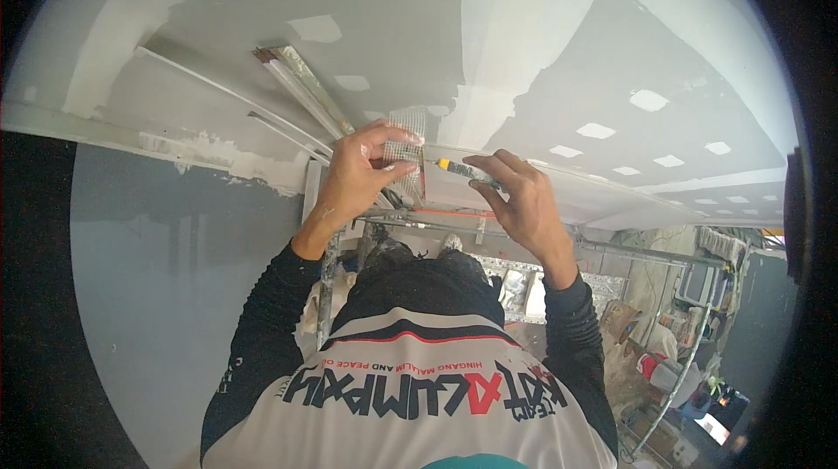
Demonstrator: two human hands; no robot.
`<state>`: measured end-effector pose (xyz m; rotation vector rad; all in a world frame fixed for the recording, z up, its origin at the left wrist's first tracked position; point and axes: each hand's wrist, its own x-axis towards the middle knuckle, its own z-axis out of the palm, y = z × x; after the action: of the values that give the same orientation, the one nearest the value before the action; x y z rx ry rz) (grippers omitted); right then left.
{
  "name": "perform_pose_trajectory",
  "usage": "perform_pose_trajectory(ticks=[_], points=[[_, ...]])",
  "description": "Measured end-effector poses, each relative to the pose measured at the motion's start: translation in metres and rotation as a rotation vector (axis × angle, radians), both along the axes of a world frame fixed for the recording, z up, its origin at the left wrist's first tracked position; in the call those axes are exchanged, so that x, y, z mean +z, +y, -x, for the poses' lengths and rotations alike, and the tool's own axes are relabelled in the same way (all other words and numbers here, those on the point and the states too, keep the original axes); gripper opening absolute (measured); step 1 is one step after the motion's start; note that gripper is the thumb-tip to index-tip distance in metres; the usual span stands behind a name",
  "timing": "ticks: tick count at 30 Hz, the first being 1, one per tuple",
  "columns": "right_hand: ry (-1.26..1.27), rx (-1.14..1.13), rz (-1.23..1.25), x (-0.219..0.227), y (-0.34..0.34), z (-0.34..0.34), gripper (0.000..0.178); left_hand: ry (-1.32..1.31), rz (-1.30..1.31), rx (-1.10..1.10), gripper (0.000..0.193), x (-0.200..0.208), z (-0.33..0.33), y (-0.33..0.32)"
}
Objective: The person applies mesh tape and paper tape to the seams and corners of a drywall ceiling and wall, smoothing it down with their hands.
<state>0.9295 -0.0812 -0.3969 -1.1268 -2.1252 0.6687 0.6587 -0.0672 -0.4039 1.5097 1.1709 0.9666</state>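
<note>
Between the fingertips and thumb of my left hand [358,164] is a strip of white drywall mesh tape [406,133], held up in front of the plasterboard. White smears mark the fingers. My right hand [515,190] grips a utility knife [458,170] with a yellow collar and a stained handle. Its thin tip points left, close to the tape's right edge; whether they touch I cannot tell. Behind both hands, the grey plasterboard [393,24] carries pale bands and patches of joint compound.
Long white trim strips [301,85] lean beyond my left hand. Metal scaffold tubes [646,253] run below and to the right. A perforated metal plank [602,286] lies under me. Down at the lower right are a person [672,373] and assorted clutter. A grey wall [175,294] stands at left.
</note>
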Motion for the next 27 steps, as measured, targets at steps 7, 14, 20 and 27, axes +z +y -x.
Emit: perform_pose_trajectory(ticks=[7,14,20,27], points=[[-0.147,-0.06,-0.137,-0.002,-0.002,-0.005,0.027,0.031,0.004,0.005,0.035,-0.003,0.002,-0.002],[-0.075,-0.236,0.045,-0.025,0.008,-0.031,0.025,-0.036,0.026,0.063,0.043,-0.006,0.008,-0.002],[0.869,-0.131,0.667,-0.049,0.011,0.019,0.027,-0.176,0.018,0.028,0.065,-0.005,-0.007,-0.008],[0.987,-0.134,0.72,-0.041,0.02,0.074,0.025,-0.129,0.107,-0.052,0.087,0.009,-0.016,-0.015]])
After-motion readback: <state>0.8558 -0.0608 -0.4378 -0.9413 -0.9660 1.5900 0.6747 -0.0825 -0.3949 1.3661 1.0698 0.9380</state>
